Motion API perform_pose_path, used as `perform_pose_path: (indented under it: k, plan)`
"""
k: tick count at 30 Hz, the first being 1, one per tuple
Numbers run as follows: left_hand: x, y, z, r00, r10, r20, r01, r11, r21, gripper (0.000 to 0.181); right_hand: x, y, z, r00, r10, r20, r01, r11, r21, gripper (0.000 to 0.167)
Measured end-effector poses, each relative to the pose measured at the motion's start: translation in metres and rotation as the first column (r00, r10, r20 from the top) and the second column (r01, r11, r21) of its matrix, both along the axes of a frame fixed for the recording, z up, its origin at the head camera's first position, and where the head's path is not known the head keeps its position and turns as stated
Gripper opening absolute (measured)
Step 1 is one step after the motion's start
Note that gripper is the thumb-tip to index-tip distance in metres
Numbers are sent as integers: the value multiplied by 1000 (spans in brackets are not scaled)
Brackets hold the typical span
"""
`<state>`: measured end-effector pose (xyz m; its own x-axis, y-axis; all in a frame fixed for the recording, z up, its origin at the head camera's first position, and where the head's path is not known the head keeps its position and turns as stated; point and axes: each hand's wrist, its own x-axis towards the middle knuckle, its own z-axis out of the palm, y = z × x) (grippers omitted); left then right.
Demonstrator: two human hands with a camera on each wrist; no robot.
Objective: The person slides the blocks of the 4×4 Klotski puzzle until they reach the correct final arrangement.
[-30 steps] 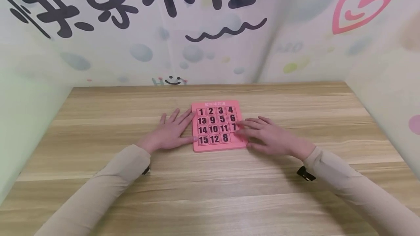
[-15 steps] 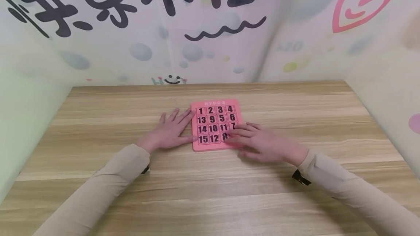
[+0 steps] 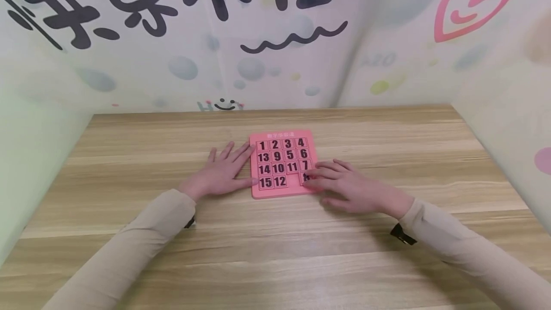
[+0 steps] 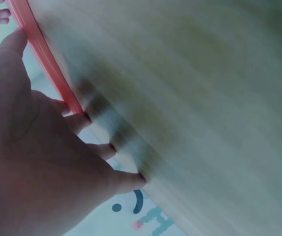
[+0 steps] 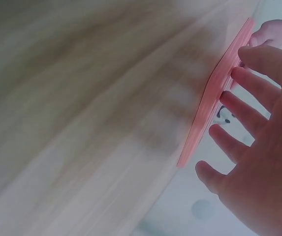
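Note:
A pink number sliding puzzle (image 3: 280, 193) lies flat on the table, its top row reading 1, 2, 3, 4. My left hand (image 3: 219, 172) lies spread at its left side, thumb and index fingertip touching the frame; in the left wrist view the other fingertips reach down to the tabletop. Over the puzzle's lower right corner, my right hand (image 3: 355, 186) has loosely bent fingers, with fingertips on the 8 tile (image 3: 305, 178), which they partly cover. A gap shows in the bottom row between the 12 tile (image 3: 280, 182) and the 8. Neither hand grips anything.
The wood-grain table (image 3: 258, 252) meets a white printed wall (image 3: 275, 80) at its back edge. Pale side walls stand to the left and right. A black strap (image 3: 402, 234) shows at the right cuff.
The right hand went from the 7 tile down to the 8 and slid the 8 rightward into the corner, opening a gap beside the 12. The left hand stayed in place.

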<state>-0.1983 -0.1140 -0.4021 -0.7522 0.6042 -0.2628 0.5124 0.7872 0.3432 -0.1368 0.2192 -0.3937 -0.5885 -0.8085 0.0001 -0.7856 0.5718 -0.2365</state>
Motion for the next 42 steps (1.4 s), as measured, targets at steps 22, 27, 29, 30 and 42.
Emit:
perform_pose_path:
  k: [22, 27, 29, 30, 42]
  plan:
    - [1, 0, 1, 1000, 1, 14, -1, 1000, -5, 88, -4, -36, 1, 998, 55, -4, -55, 998, 40, 52]
    - [0, 0, 1, 1000, 0, 13, 0, 1000, -1, 87, -7, -46, 3, 999, 45, 6, -45, 995, 94, 52]
    - [1, 0, 2, 1000, -4, 10, 4, 1000, 8, 86, -7, -47, 3, 999, 44, 15, -45, 992, 115, 52]
    - [1, 0, 2, 1000, -5, 9, 5, 1000, 4, 86, -7, -46, 3, 999, 41, 21, -43, 992, 118, 52]
    - [0, 0, 0, 1000, 1, 13, -1, 1000, 2, 87, -4, -20, 3, 1000, -9, 16, 8, 998, 64, 49]
